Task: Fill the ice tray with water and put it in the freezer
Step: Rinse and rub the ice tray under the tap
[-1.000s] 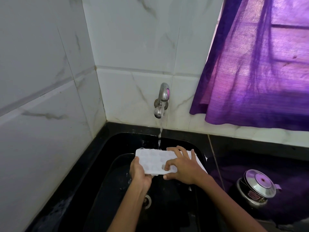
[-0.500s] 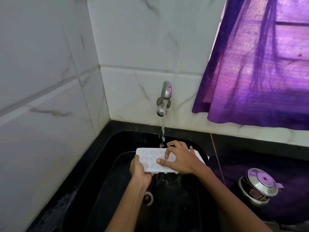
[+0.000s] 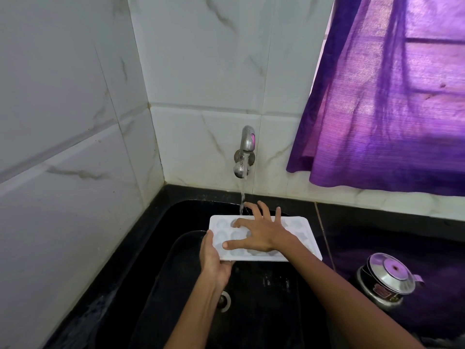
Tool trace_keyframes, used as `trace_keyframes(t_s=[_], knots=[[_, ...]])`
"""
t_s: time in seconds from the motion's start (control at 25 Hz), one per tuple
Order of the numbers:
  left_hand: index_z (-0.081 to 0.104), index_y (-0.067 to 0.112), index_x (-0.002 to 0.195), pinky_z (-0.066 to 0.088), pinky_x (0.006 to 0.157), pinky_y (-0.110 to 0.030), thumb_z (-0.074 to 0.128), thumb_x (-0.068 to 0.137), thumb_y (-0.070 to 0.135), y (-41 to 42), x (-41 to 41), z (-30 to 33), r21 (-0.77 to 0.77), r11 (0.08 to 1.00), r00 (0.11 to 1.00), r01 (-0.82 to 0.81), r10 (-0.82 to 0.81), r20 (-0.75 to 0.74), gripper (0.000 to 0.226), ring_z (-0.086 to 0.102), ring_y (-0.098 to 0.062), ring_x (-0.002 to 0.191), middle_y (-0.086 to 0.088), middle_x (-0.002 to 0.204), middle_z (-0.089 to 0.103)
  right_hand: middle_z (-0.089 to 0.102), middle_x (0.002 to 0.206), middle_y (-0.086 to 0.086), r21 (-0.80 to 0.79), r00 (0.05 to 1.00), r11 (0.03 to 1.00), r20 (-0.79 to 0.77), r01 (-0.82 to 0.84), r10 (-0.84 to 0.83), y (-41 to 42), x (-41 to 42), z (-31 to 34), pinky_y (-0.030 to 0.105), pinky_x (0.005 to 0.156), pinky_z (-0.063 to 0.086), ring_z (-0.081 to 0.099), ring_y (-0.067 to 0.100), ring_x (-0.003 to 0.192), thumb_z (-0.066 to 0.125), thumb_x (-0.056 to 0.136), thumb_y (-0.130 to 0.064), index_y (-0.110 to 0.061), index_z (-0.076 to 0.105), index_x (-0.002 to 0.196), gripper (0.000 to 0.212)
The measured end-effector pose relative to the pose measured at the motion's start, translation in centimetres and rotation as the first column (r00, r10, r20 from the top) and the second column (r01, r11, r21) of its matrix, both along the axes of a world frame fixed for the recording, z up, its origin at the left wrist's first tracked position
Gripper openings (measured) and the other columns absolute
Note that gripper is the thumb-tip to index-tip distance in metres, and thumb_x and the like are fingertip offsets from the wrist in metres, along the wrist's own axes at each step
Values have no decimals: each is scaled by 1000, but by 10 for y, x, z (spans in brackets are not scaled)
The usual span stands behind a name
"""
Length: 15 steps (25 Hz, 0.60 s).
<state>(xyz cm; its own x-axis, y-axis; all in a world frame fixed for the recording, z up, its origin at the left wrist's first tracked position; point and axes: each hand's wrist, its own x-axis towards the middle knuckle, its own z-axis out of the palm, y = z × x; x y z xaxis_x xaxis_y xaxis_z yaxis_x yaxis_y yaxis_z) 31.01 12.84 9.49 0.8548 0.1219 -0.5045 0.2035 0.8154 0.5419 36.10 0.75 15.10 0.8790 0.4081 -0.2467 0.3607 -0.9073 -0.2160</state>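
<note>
A white ice tray (image 3: pixel 303 238) with round cups is held level over the black sink (image 3: pixel 181 215). My left hand (image 3: pixel 214 258) grips its near left edge, thumb on top and fingers underneath. My right hand (image 3: pixel 259 233) lies flat on the tray with fingers spread, touching the cups. A thin stream of water (image 3: pixel 242 200) falls from the metal tap (image 3: pixel 245 152) onto the tray's far edge, just by my right fingertips.
The sink's drain (image 3: pixel 224 301) lies below my left wrist. A steel lidded pot (image 3: pixel 387 280) stands on the dark counter at the right. A purple curtain (image 3: pixel 387 96) hangs over the window at the upper right. White marble tiles cover the walls.
My right hand has uncurled and now spreads flat across the tray. The tray has tilted to lie more level under the stream. The left hand keeps its grip.
</note>
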Motion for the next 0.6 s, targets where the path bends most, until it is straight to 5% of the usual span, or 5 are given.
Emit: trace_keyframes(t_s=[0.16, 0.6], knots=[[53, 8, 127, 57, 69, -40, 41, 97, 38, -2, 3, 1, 35, 999, 1000, -1, 0, 22, 44, 62, -36, 104, -21, 120, 63, -10, 160, -2, -37, 993, 999, 115, 32, -28, 2, -1, 1, 68, 104, -20, -23, 29, 144, 41, 64, -89, -52, 47, 127, 73], [52, 8, 128, 58, 69, -42, 44, 96, 38, -3, 4, -5, 22, 1000, 999, -14, 13, 34, 45, 62, -37, 105, -21, 119, 63, -11, 160, -3, -13, 995, 999, 89, 51, -49, 4, -3, 5, 70, 104, -18, -25, 29, 143, 43, 64, -88, -50, 52, 124, 72]])
